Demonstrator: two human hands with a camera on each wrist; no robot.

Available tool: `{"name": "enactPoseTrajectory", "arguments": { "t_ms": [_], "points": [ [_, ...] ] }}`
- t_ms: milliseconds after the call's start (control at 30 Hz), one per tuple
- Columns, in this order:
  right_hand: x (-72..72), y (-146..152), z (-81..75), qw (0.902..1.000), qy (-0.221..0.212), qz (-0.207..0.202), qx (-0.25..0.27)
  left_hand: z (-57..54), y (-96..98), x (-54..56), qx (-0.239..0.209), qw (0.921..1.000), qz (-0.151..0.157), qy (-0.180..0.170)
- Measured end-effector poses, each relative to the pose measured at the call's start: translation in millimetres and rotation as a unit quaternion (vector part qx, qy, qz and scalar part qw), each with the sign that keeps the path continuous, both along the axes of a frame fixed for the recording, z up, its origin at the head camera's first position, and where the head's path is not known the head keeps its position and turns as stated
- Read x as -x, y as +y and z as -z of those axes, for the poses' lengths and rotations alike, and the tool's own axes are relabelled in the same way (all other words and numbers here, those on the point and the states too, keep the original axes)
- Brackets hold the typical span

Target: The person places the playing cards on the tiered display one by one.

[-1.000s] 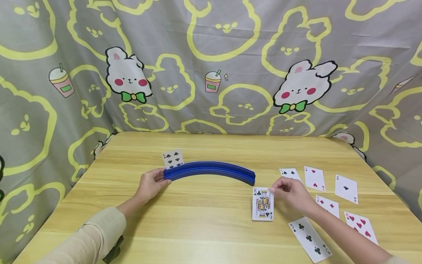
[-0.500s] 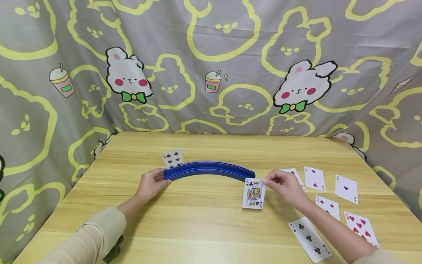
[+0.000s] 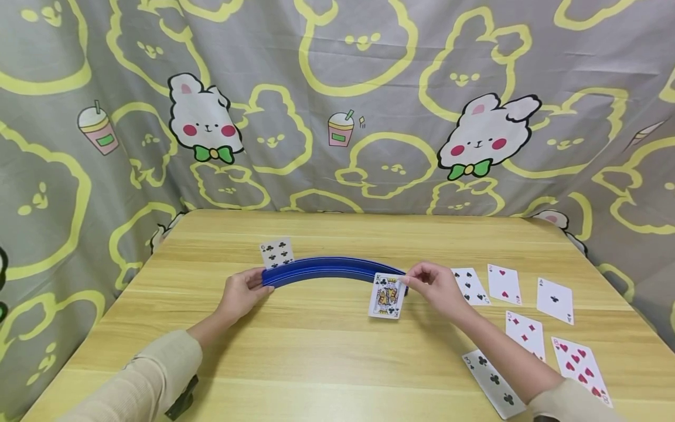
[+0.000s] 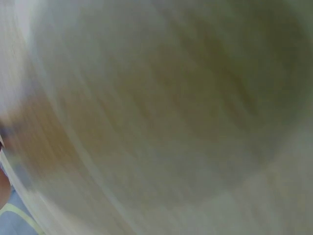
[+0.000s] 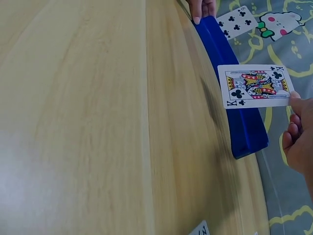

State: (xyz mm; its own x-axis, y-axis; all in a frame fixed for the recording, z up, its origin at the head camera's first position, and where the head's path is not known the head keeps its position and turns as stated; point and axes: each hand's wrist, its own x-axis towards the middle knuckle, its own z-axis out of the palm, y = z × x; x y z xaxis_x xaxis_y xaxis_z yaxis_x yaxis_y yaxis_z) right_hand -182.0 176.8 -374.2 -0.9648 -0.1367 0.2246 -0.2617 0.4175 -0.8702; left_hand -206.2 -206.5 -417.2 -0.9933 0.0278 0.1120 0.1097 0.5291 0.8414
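Observation:
My left hand holds the left end of a curved blue playing card holder on the table. A six of clubs stands upright in its left part. Between thumb and fingers, my right hand pinches the top right corner of a king of clubs. That king overlaps the holder's right end in the head view. From the right wrist, the king of clubs appears across the blue holder, its shadow on the wood beside it. The left wrist view is mostly blurred tabletop.
Face-up cards lie at the right of the wooden table: a five of spades, two of hearts, ace of clubs, five of diamonds, eight of hearts and three of clubs. A patterned curtain hangs behind.
My right hand has carried the king of clubs left and farther from me, from right of the holder to in front of its right end. The left hand stays on the holder.

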Motion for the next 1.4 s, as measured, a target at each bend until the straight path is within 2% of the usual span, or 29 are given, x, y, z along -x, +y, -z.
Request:
{"name": "enactPoseTrajectory", "arguments": {
  "t_ms": [467, 933, 1400],
  "points": [
    [13.8, -29, -0.1, 0.9997, -0.009, -0.015, 0.016, 2.6, -1.5, -0.3, 0.002, 1.0000, -0.006, -0.004],
    [23.6, -52, -1.0, 0.9996, -0.012, -0.024, 0.012, 2.0, -1.8, 0.8, 0.001, 1.0000, -0.001, 0.008],
    [27.3, -83, -3.3, 0.9978, -0.017, -0.042, 0.049, 1.1, -0.2, 0.0, -0.004, 1.0000, 0.000, 0.003]
  ]
}}
